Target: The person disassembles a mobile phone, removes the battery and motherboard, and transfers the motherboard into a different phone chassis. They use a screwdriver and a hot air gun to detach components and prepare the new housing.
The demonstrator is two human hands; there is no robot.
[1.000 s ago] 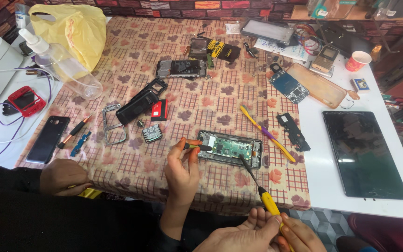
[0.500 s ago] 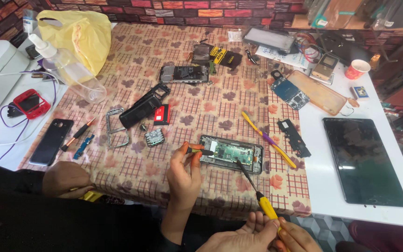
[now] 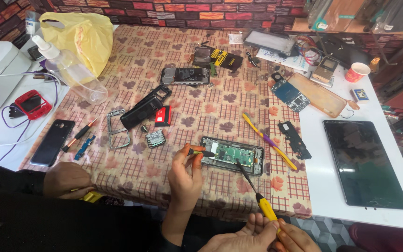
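Around the opened phone (image 3: 232, 155) the checked cloth (image 3: 164, 60) is crowded: at its 9 o'clock lie a small keypad (image 3: 155, 138), a red battery (image 3: 163, 115) and a black phone shell (image 3: 144, 108); at 3 o'clock lie yellow and purple pry sticks (image 3: 268, 141) and a black bracket (image 3: 294, 139); farther at 3 o'clock a dark tablet (image 3: 364, 163) rests on the white table (image 3: 325, 196). A yellow bag (image 3: 79, 33) sits at 10 o'clock. Nothing blocks the phone besides the two tools on it.

Compared with half a second ago, the view has shifted slightly; hands and phone keep their places.

The phone lies open, its green circuit board exposed in a dark frame, near the cloth's front edge.

The left hand (image 3: 186, 175) pinches a small orange-and-black tool (image 3: 200, 152) between thumb and fingertips at the phone's left end. The right hand (image 3: 239, 239) is closed round the yellow screwdriver (image 3: 252, 189), whose tip rests on the board. Another person's hand (image 3: 66, 179) rests at 8 o'clock.
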